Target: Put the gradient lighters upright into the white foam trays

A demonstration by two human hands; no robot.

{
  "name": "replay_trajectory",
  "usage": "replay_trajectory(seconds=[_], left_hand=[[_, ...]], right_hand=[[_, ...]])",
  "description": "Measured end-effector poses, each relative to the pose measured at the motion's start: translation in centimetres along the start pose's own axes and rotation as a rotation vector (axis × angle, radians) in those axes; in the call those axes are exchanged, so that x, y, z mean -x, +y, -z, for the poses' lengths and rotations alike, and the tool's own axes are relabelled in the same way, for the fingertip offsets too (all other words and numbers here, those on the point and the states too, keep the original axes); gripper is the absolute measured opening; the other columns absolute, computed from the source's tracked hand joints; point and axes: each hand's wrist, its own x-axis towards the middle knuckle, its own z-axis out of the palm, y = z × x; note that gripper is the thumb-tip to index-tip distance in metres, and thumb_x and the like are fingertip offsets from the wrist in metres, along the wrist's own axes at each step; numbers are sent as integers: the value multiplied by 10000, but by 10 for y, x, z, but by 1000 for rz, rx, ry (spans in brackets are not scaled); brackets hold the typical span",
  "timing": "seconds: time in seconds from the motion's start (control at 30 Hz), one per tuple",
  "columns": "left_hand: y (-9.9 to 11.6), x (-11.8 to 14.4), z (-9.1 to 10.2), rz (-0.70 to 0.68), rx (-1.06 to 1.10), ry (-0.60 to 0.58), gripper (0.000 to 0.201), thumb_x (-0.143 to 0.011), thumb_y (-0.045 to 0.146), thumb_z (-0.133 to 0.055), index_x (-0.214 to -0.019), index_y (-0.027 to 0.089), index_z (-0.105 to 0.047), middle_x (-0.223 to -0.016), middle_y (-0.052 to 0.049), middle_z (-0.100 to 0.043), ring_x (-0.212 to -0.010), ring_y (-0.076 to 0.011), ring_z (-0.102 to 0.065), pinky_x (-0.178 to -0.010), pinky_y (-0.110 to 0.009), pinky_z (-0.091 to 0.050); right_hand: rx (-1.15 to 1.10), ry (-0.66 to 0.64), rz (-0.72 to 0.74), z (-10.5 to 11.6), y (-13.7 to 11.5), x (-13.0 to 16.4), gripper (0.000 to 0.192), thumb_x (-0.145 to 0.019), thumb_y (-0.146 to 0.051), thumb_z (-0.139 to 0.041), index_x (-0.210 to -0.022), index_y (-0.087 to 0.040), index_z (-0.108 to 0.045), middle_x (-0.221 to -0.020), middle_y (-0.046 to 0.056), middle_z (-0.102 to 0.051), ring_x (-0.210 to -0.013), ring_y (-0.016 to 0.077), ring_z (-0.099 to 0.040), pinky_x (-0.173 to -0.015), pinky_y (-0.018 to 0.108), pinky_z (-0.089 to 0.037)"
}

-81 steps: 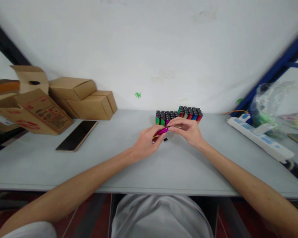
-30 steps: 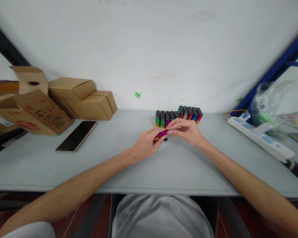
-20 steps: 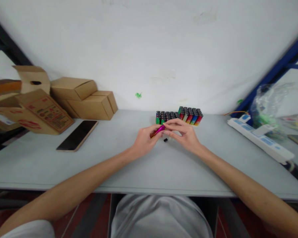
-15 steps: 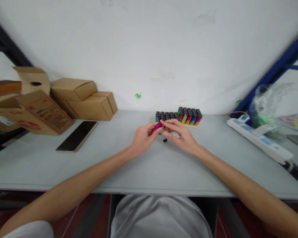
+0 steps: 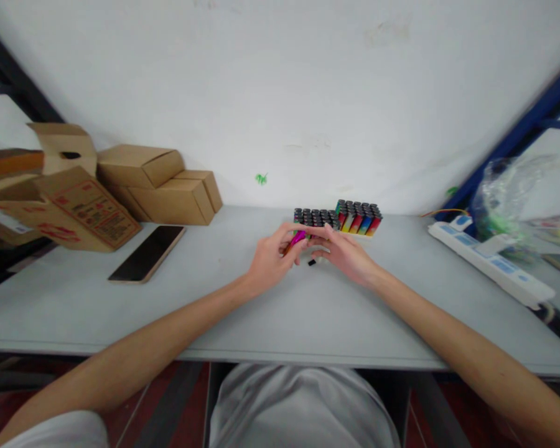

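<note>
My left hand [image 5: 271, 257] is closed around a slim lighter, magenta at the upper end and orange lower down [image 5: 298, 238]. My right hand [image 5: 348, 254] meets it from the right, its fingers stretched out and apart; overlapping fingers partly hide where it touches the lighter. Right behind the hands stands a block of black-topped lighters [image 5: 316, 218], its lower part covered by my fingers. A second block of upright lighters [image 5: 360, 219], in red, yellow, blue and green, is just to the right. On the table below my fingers lies a small black piece [image 5: 312, 262].
The grey table [image 5: 280, 317] meets a white wall. Cardboard boxes [image 5: 168, 198] and an open printed carton [image 5: 91, 208] stand at the left, with a dark phone [image 5: 147, 254] in front. A white power strip [image 5: 490, 264] and a clear plastic bag [image 5: 508, 193] are at the right.
My right hand has shifted slightly and its fingers have moved off the lighter's end. The lighter stays in my left hand. The view has shifted a little.
</note>
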Motion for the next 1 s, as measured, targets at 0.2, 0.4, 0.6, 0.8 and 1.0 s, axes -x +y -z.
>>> replay_trajectory(seconds=[0.2, 0.4, 0.6, 0.8, 1.0], left_hand=[[-1, -5, 4, 43, 88, 27, 354, -933, 420, -663, -1169, 211, -503, -751, 12, -690, -537, -97, -613, -514, -207, -511], [3, -8, 5, 88, 189, -35, 373, -916, 426, -690, -1131, 207, -478, -757, 4, -693, -530, -102, -623, -501, -216, -518], [11, -6, 2, 169, 355, -124, 454, -867, 452, -753, -1091, 225, -429, -743, 14, -692, -524, -119, -642, -480, -225, -531], [19, -4, 4, 153, 401, -208, 424, -887, 406, -749, -1086, 220, -425, -747, 7, -699, -530, -123, -651, -482, -216, -530], [25, -1, 3, 115, 427, -219, 393, -900, 379, -742, -1079, 218, -431, -748, 11, -693, -524, -124, -647, -481, -229, -541]], right_hand=[[689, -70, 249, 16, -2, 1, 310, -983, -457, -606, -1110, -211, -743, -1017, 85, -701, -842, 186, -644, -747, 316, -558], [1046, -355, 289, 26, -5, 5, 213, -919, -275, -703, -1113, -195, -741, -1070, 96, -678, -866, 201, -662, -778, 327, -542], [1037, -435, 296, 26, -2, 3, 109, -957, -186, -631, -961, -178, -740, -976, 85, -706, -844, 200, -675, -795, 326, -537], [886, -265, 237, 23, -12, 4, 151, -980, -258, -607, -1050, -173, -711, -938, 72, -745, -824, 193, -707, -777, 319, -556], [492, -89, 253, 19, -28, 5, 241, -932, -385, -693, -1047, -182, -753, -918, 57, -728, -807, 178, -707, -748, 306, -581]])
